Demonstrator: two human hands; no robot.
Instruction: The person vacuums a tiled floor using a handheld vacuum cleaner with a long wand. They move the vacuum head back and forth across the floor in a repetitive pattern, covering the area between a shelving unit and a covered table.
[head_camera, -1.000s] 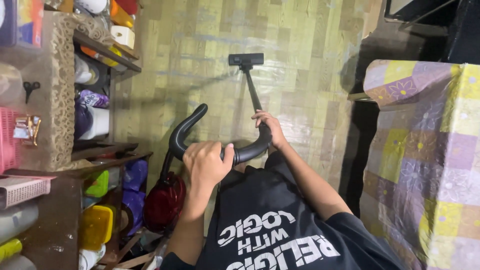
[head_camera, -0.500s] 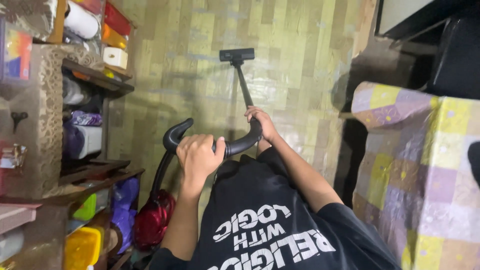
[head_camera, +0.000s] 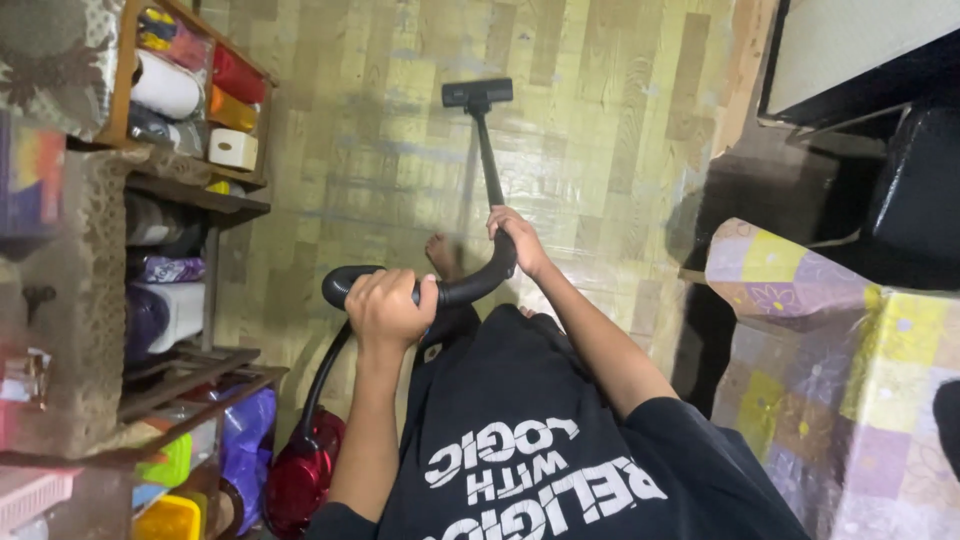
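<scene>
Both hands, left (head_camera: 388, 308) and right (head_camera: 515, 243), clench the vacuum hose (head_camera: 470, 288); its nozzle (head_camera: 478, 93) sits mid-floor (head_camera: 600, 130), cleaning seemingly unfinished.

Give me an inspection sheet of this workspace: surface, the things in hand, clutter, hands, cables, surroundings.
Surface: yellow-green wood-pattern floor, glossy, with pale streaks.
Things in hand: black vacuum hose curving from the red canister at lower left; black wand running to the floor nozzle, which sits flat on the floor.
Clutter: shelves on the left packed with rolls, boxes and plastic containers.
Hands: left hand closed around the hose bend; right hand gripping where hose meets wand.
Cables: nothing seen.
Surroundings: patchwork-covered furniture on the right, dark furniture behind it; a bare foot beside the hose.
</scene>
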